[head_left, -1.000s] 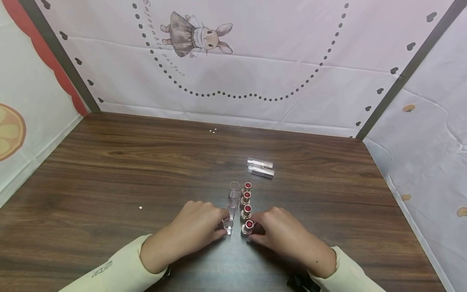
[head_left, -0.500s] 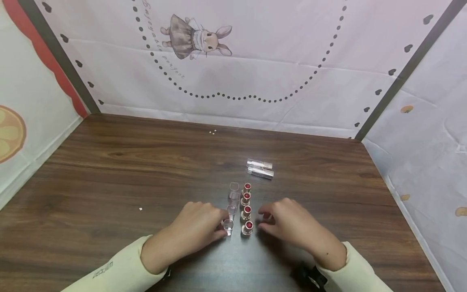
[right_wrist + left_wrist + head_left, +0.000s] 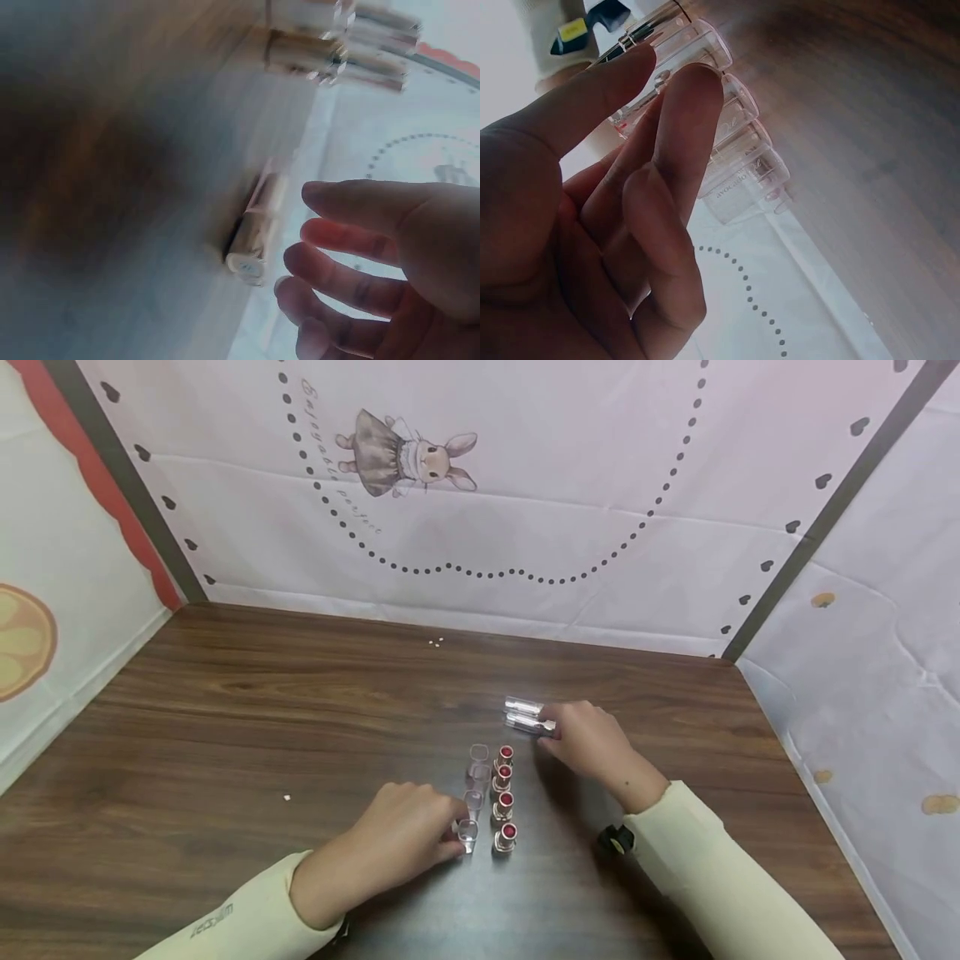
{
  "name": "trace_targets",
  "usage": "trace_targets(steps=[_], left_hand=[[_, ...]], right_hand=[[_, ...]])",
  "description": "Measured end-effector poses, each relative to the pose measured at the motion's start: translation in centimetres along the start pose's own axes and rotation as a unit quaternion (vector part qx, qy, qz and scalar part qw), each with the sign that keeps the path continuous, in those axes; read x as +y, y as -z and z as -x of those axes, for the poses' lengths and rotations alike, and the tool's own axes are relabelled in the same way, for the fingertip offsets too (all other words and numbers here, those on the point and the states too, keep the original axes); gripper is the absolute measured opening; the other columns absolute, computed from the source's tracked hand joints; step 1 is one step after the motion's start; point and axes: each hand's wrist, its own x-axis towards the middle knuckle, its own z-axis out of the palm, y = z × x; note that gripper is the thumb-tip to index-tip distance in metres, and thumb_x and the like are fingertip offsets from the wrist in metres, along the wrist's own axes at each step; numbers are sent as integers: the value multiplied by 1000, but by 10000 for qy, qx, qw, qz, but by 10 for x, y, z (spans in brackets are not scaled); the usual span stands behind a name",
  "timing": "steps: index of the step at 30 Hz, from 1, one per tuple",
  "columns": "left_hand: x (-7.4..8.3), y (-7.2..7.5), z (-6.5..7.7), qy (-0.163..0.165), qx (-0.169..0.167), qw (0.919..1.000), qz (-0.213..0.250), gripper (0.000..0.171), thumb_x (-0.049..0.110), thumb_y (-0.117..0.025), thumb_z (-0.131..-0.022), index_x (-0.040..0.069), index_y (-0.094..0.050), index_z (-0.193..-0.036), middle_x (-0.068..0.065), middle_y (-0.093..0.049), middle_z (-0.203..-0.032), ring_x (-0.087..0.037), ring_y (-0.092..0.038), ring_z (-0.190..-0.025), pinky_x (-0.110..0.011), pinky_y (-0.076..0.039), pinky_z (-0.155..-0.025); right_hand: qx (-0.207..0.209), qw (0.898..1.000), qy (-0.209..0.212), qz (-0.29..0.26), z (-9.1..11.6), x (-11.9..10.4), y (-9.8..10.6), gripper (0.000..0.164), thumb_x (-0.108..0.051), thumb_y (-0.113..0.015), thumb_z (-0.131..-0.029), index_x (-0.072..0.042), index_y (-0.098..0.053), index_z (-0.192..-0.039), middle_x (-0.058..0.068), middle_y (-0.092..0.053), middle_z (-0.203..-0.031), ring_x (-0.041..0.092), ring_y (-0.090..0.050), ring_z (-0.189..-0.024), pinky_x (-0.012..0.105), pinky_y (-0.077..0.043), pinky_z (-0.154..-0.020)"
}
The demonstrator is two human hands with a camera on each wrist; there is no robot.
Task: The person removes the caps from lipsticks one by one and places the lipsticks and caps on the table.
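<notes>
Four-sided clear caps stand in a row, beside a matching row of open red lipsticks [image 3: 504, 808] in gold cases. My left hand [image 3: 397, 831] holds the nearest clear cap [image 3: 468, 837] between thumb and index finger; in the left wrist view, further caps [image 3: 750, 184] line up beyond the fingertips. Farther back, two shiny silver lipstick tubes [image 3: 523, 723] lie side by side. My right hand [image 3: 592, 739] is at their right ends, overlapping them in the head view. The right wrist view shows its fingers spread and apart from a lying tube [image 3: 251, 240].
The wooden table [image 3: 300, 693] meets a printed cloth wall [image 3: 555, 510] at the back. White specks [image 3: 436, 642] lie near the far edge, with another scrap [image 3: 287, 797] at the left. A black wrist strap [image 3: 617, 839] shows beside the right sleeve.
My right hand has left the nearest lipstick and moved forward and right to the lying tubes. The left hand stays at the nearest cap. The head view has shifted slightly.
</notes>
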Motion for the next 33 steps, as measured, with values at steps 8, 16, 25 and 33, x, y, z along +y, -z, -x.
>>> trace_targets(steps=[8,16,25,33], left_hand=[[1,2,0,12,-57,10000,-18,22,35,-85,-75,23,-66,-72,14,-56,-58,-5,-48,-51,-30,-35,-46],[1,3,2,44,-124,9999,26,23,37,-85,-74,22,-67,-73,14,-58,-59,-5,-49,-52,-30,-37,-47],[1,7,3,195,-297,9993,133,23,37,-87,-73,21,-71,-78,15,-56,-59,-6,-48,-53,-31,-37,-48],[0,18,6,178,-154,9997,-87,26,45,-84,-73,22,-74,-82,14,-59,-59,-6,-49,-51,-30,-37,-47]], right_hand=[[-8,9992,-41,386,-14,2,-4,15,-23,-76,-88,-14,-75,-100,6,-74,-89,20,-64,-71,41,-52,-61],[-48,9997,-80,226,-14,0,-7,9,-19,-76,-86,-13,-70,-90,4,-70,-89,19,-60,-70,39,-50,-61],[-49,9999,-112,26,-12,0,-12,13,-17,-77,-85,-11,-66,-87,0,-67,-77,15,-58,-66,34,-49,-60],[188,9995,6,-254,-2,1,-14,12,-16,-78,-86,-9,-68,-89,2,-69,-81,14,-61,-69,34,-51,-65]])
